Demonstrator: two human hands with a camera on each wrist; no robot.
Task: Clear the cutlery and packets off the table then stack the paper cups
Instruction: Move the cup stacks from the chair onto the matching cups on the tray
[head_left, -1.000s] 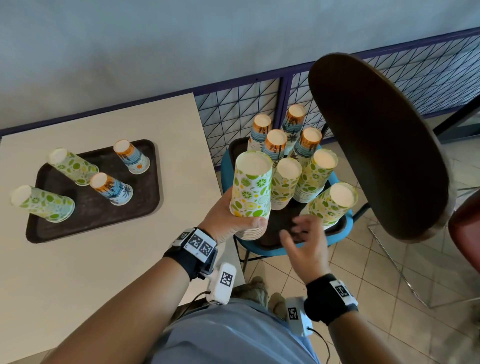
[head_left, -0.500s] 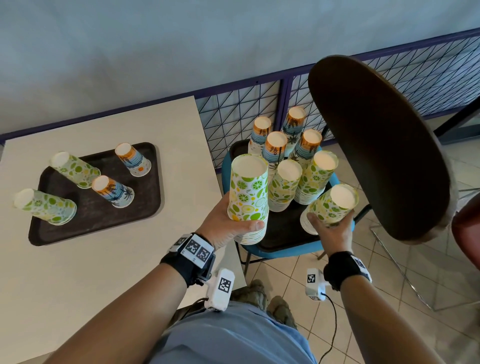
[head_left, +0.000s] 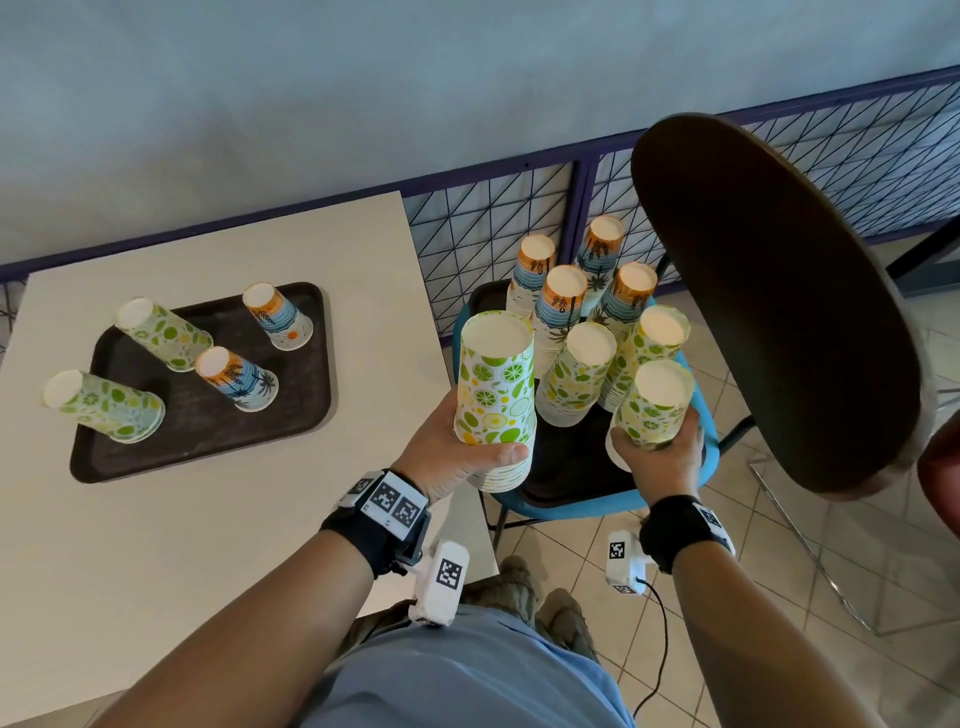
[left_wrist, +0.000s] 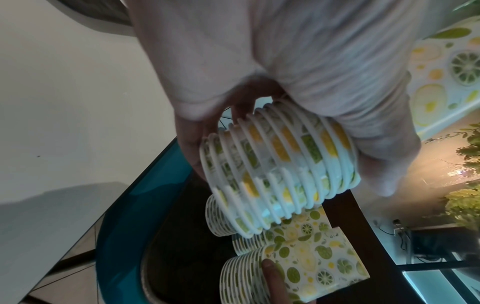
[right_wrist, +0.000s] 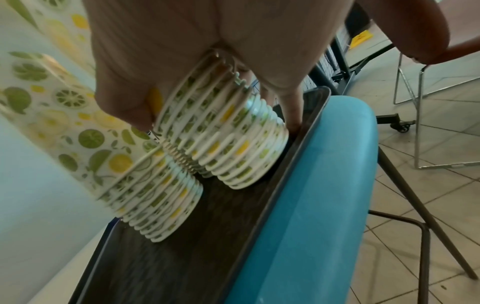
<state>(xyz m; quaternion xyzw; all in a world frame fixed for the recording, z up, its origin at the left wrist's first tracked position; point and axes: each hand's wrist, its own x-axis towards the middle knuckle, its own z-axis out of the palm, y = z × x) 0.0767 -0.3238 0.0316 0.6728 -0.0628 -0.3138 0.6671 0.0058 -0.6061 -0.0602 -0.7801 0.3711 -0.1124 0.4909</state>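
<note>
My left hand (head_left: 457, 457) grips a stack of upside-down lime-print paper cups (head_left: 496, 395) near its rims (left_wrist: 280, 168), held just above the dark tray (head_left: 571, 467) on the blue chair. My right hand (head_left: 657, 457) grips another lime-print stack (head_left: 652, 405) at the tray's right edge; its rims (right_wrist: 241, 148) touch or hover just over the tray (right_wrist: 182, 236). Several more stacks, lime-print (head_left: 579, 379) and orange-blue palm-print (head_left: 561, 301), stand further back on that tray. On the table, a second dark tray (head_left: 208, 431) carries several short stacks.
The blue chair seat (head_left: 576, 506) stands right of the cream table (head_left: 156, 545), against a purple wire fence (head_left: 498, 223). A dark brown chair back (head_left: 769, 301) looms close on the right. Tiled floor (head_left: 831, 649) and metal chair legs lie beyond.
My right hand has moved from the middle of the chair tray to the rightmost lime stack and taken hold of it. The left hand keeps its stack almost in place.
</note>
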